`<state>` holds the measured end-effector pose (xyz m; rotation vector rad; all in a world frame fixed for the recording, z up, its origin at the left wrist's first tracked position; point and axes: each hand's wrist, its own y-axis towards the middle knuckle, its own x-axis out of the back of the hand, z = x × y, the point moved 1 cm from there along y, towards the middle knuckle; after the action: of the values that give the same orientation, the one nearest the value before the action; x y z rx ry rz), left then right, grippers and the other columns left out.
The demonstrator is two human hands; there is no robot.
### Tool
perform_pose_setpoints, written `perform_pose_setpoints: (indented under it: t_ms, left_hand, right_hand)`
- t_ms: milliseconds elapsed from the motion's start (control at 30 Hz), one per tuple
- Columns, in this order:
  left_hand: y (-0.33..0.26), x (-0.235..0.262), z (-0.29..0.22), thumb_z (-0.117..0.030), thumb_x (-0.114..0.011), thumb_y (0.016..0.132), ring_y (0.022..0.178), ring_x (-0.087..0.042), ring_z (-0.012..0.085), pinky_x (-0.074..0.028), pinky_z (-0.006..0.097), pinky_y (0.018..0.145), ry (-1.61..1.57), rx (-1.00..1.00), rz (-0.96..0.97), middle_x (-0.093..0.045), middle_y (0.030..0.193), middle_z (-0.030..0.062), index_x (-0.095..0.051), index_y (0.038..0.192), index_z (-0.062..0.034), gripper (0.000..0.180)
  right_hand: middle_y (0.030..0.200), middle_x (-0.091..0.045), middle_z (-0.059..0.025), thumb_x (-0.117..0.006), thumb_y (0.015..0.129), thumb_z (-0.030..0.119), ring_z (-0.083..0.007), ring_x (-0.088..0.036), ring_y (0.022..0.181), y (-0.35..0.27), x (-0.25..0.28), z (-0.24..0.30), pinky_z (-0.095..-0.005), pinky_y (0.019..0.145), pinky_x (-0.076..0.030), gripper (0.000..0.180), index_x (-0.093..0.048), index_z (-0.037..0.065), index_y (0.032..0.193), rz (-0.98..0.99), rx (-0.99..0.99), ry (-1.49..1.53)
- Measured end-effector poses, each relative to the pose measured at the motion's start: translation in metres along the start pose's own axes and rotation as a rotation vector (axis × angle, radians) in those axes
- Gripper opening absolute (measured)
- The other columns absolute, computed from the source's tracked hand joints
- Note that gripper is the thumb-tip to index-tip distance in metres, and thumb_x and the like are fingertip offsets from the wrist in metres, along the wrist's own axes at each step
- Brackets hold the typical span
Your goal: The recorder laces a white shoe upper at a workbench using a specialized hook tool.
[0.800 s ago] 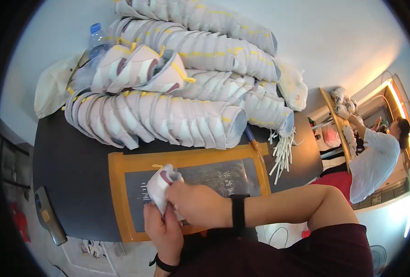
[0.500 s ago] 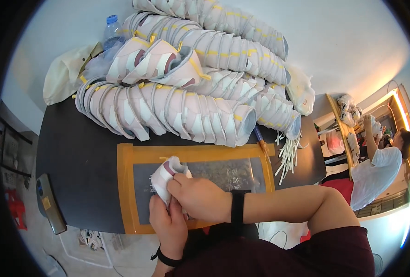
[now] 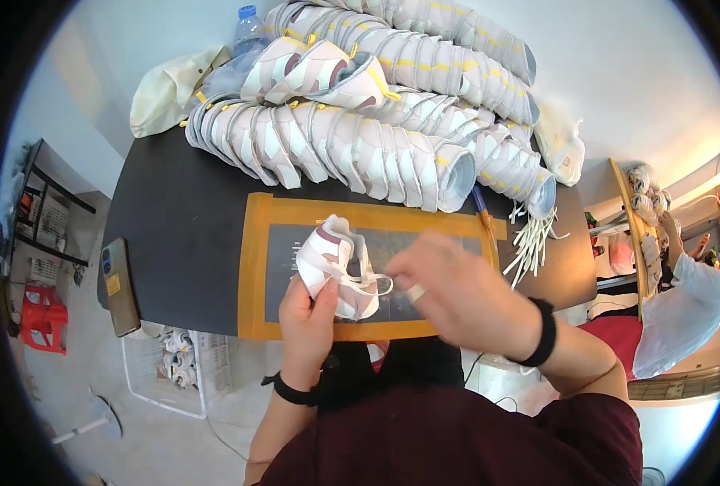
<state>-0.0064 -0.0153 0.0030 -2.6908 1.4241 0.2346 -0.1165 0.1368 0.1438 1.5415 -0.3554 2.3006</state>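
Note:
A small shoe upper, white and pale pink with mauve patches, is tilted above the table in my left hand. The left thumb presses on its side, with the fingers behind it. A white shoelace crosses the upper's front and loops out to the right. At that loop is my right hand, its curled fingers blurred by motion and closed at the lace; the exact grip is partly hidden. Beneath the upper lies a dark work sheet edged with brown tape.
Long rows of nested shoe uppers fill the table's back. White laces hang near a blue pen-like tool at right. A phone lies at the left edge. A crate and red stool stand below. Another person works at right.
My right hand has moved right, away from the upper, and a loop of lace now shows between them. The left hand still holds the upper, now turned. The whole view has shifted.

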Motion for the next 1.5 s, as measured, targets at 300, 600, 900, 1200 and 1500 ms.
perform_pose_setpoints:
  t_ms: [300,600,900,1200,1500]
  left_hand:
    - [-0.029,0.015,-0.012,-0.001,-0.058,0.094,0.119,-0.056,0.0186,-0.042,0.036,0.104,-0.54,0.152,0.241,-0.059,0.129,0.0081,-0.051,0.133,-0.0001,0.04]
    - [-0.036,0.011,-0.005,-0.003,-0.06,0.093,0.121,-0.054,0.0188,-0.041,0.038,0.105,-0.445,0.205,0.295,-0.056,0.131,0.0067,-0.047,0.137,-0.0032,0.046]
    - [-0.035,0.003,-0.008,-0.01,-0.062,0.095,0.111,-0.058,0.015,-0.049,0.031,0.092,-0.385,0.209,0.154,-0.059,0.124,0.0074,-0.042,0.137,-0.0036,0.047]
    - [-0.036,0.006,-0.002,-0.011,-0.062,0.095,0.085,-0.061,0.0091,-0.049,0.022,0.06,-0.311,0.277,0.213,-0.062,0.11,0.0035,-0.045,0.135,-0.005,0.044]
    - [-0.04,0.015,0.001,-0.009,-0.065,0.093,0.12,-0.054,0.016,-0.04,0.035,0.105,-0.424,0.244,0.167,-0.058,0.13,0.007,-0.047,0.136,-0.0022,0.047]
  right_hand:
    - [0.073,-0.046,0.0037,-0.067,0.091,0.017,-0.0044,-0.041,0.069,-0.014,-0.046,-0.018,-0.0234,0.059,-0.037,0.017,-0.058,0.006,0.083,-0.248,-0.218,0.968]
    - [0.086,-0.06,-0.0115,-0.067,0.083,0.009,-0.0271,-0.063,0.079,-0.021,-0.092,-0.014,-0.0341,0.073,-0.051,0.016,-0.071,0.008,0.099,-0.25,-0.036,0.667]
    - [0.079,-0.06,-0.0064,-0.065,0.085,0.012,-0.0129,-0.055,0.071,-0.01,-0.096,-0.023,-0.0291,0.068,-0.047,0.018,-0.069,0.003,0.099,-0.03,-0.269,1.0]
    - [0.081,-0.064,-0.0139,-0.063,0.079,0.011,-0.0297,-0.063,0.073,-0.002,-0.088,-0.021,-0.0388,0.068,-0.05,0.015,-0.066,0.002,0.09,-0.079,-0.072,0.708]
    - [0.082,-0.063,-0.0145,-0.063,0.075,0.018,-0.0341,-0.064,0.077,0.017,-0.065,-0.061,-0.0421,0.068,-0.051,0.015,-0.063,0.006,0.083,-0.211,-0.256,0.352]
